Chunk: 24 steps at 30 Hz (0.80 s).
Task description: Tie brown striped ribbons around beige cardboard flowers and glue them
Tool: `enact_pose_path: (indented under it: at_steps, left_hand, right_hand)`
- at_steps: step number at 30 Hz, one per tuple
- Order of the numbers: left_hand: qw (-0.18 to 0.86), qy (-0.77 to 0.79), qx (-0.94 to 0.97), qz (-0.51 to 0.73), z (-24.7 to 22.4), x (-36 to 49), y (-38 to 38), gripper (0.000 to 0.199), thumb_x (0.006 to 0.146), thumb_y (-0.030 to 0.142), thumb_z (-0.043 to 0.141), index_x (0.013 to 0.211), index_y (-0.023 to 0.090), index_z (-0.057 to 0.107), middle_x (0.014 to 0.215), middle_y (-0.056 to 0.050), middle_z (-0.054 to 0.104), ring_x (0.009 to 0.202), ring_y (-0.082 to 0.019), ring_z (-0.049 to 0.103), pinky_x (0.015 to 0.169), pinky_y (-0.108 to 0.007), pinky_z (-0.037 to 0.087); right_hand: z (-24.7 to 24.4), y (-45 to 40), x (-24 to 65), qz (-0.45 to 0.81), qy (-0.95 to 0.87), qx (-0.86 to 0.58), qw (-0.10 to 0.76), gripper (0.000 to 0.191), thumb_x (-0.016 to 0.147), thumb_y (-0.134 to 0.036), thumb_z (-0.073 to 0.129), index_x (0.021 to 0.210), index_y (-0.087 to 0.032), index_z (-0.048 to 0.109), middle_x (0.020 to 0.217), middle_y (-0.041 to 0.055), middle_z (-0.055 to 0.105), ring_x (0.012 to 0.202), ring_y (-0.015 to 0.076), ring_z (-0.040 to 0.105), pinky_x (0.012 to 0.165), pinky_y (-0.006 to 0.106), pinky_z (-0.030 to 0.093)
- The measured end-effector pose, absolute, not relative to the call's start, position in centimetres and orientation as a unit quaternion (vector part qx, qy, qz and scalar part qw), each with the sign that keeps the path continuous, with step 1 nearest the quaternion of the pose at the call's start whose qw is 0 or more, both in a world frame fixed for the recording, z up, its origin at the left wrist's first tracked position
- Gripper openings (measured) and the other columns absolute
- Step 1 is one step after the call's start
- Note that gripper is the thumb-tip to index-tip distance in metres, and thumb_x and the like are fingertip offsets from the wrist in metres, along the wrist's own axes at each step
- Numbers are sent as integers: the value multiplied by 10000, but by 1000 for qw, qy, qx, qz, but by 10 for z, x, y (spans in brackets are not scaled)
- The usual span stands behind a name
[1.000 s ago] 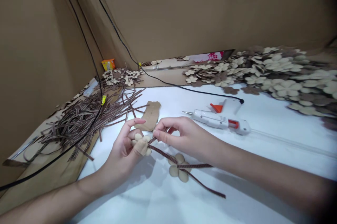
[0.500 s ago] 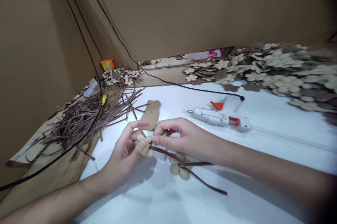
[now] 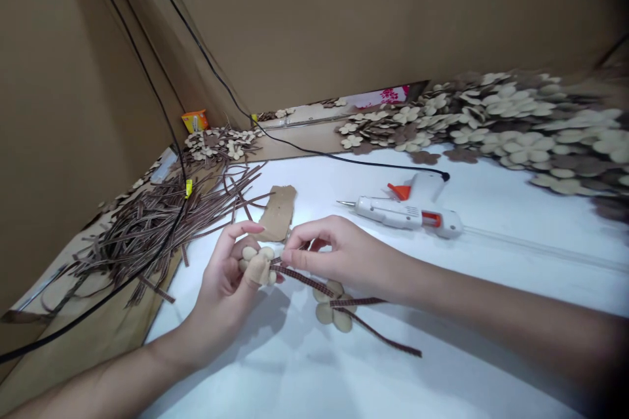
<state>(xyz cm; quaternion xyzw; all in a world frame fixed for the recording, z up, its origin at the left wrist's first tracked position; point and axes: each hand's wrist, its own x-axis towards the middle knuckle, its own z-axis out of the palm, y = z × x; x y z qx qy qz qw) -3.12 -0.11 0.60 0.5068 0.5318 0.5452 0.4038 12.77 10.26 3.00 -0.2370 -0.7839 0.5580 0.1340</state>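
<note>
A cream felt flower (image 3: 266,253) is pinched in my left hand (image 3: 230,281), its thumb pressed on the petals. My right hand (image 3: 324,247) is closed on the end of a short brown stitched strip (image 3: 276,261) beside that flower. Another brown strip (image 3: 304,279) runs from the held flower down to a second cream flower (image 3: 324,313) lying on the white table. Across this second flower lie more brown strip ends, one stretching to the lower right. How the strips are fixed to the held flower is hidden by my fingers.
Beyond my right hand lies a white glue gun (image 3: 393,212) with a clear glue stick. A cardboard scrap (image 3: 278,212) sits ahead of my hands. Brown strips (image 3: 147,229) are heaped at left, felt flowers (image 3: 521,143) at right. A black cable (image 3: 314,152) crosses the back.
The whole view has shifted slightly. Both hands keep their grip, with the right fingers still at the strip by the held flower.
</note>
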Motion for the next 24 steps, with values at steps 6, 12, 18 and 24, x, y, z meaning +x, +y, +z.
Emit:
enact_pose_path:
  at_steps: [6, 12, 18, 24]
  left_hand:
    - [397, 542, 512, 535, 7, -33, -2, 285, 883, 291, 521, 1154, 280, 432, 684, 55, 499, 632, -80, 551, 616, -171, 453]
    - [370, 549, 545, 513, 7, -35, -5, 175, 896, 304, 501, 1069, 293, 477, 675, 54, 528, 618, -64, 538, 570, -129, 432]
    - [349, 544, 570, 507, 7, -33, -8, 134, 903, 287, 489, 1036, 280, 474, 662, 60, 513, 563, -52, 482, 572, -133, 429]
    - [342, 542, 573, 511, 8, -34, -8, 114, 906, 283, 480, 1019, 271, 474, 687, 43, 564, 622, -71, 550, 571, -133, 440]
  right_hand:
    - [26, 105, 129, 558, -777, -242, 163, 301, 843, -401, 495, 797, -163, 673, 737, 8, 617, 690, 147, 546, 621, 234, 414]
    - [36, 98, 134, 621, -745, -239, 46, 429, 802, -568, 508, 855, -166, 650, 720, 2, 512, 489, 80, 503, 438, 199, 417]
    - [36, 92, 133, 636, -734, -230, 59, 330, 806, -514, 530, 783, -194, 608, 712, -17, 495, 480, 63, 481, 405, 175, 381]
    - [30, 91, 130, 632, -737, -220, 95, 239, 847, -368, 487, 737, -186, 595, 675, -20, 495, 561, 77, 449, 477, 175, 369]
